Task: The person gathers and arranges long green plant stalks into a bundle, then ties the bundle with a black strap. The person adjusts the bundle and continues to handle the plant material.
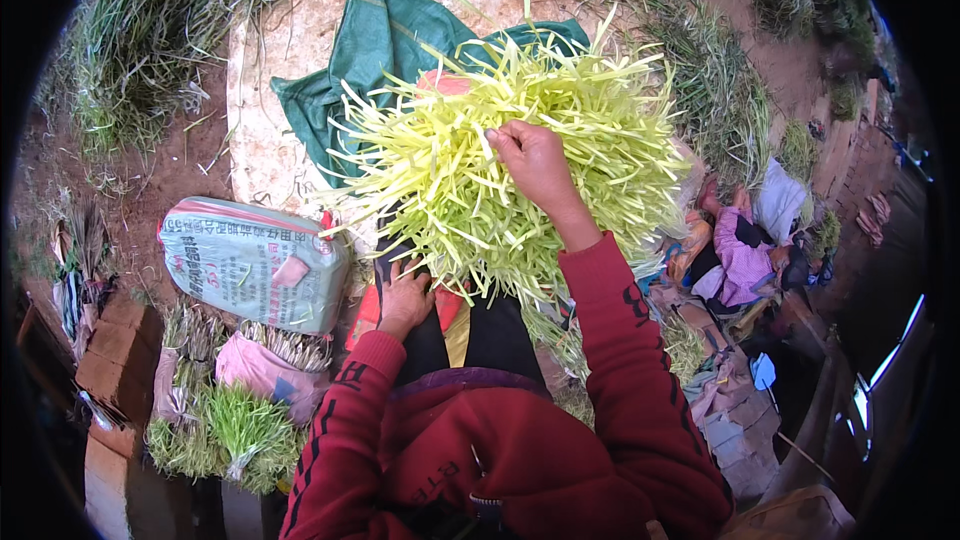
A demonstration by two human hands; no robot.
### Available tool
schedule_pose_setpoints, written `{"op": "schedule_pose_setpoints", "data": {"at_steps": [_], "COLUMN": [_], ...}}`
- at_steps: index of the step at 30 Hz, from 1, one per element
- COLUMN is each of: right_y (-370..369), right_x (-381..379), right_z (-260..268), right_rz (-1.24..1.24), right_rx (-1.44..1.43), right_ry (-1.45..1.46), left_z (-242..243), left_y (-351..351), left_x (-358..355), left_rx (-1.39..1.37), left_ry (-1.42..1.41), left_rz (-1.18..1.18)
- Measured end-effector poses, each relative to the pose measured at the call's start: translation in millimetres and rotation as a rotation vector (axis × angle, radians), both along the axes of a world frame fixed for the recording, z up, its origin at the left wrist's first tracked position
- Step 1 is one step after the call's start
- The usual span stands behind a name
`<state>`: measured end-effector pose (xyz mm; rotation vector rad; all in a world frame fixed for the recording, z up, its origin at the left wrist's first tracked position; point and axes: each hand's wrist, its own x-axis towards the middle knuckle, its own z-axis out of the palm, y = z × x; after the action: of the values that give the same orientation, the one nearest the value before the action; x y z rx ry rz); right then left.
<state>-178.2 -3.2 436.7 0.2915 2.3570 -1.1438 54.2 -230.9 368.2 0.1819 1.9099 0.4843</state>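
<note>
A large heap of cut pale-yellow leaf blades [592, 127], which look like yellow chives, lies before me across my knees and the cloth beyond. Over the middle of the heap is my right hand [534, 161], its thumb and fingers curled together. One blade runs by the thumb tip; whether it is gripped is hidden. My left hand [406, 298] rests with fingers apart on my dark trouser leg, at the heap's near left edge. A green woven cloth or sack [390, 37] spreads under the far side, and a pink patch [446, 82] shows among the blades.
A packed printed sack [255, 266] lies to the left. Nearer me are green-leaved bundles [244, 424], a pink cloth wrap [262, 371] and bricks [120, 345]. Dry grassy stalks [142, 37] cover the ground beyond. At right, another person [739, 255] sits in a checked pink garment.
</note>
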Motion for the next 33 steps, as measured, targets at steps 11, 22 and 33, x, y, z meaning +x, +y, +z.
{"op": "schedule_pose_setpoints", "data": {"at_steps": [11,22,33], "right_y": [-141,-64,-163], "right_x": [58,-114,3], "right_z": [65,-67,66], "right_rz": [0.623,1.11,0.823], "right_rx": [-0.446,0.672,-0.956], "right_ry": [-0.057,-0.048,-0.189], "left_z": [-36,-6,-11], "left_y": [-23,-13,-15], "left_x": [32,-3,17], "left_rx": [0.107,0.042,0.321], "left_ry": [0.149,-0.012,-0.075], "left_rz": [0.075,0.139,0.694]}}
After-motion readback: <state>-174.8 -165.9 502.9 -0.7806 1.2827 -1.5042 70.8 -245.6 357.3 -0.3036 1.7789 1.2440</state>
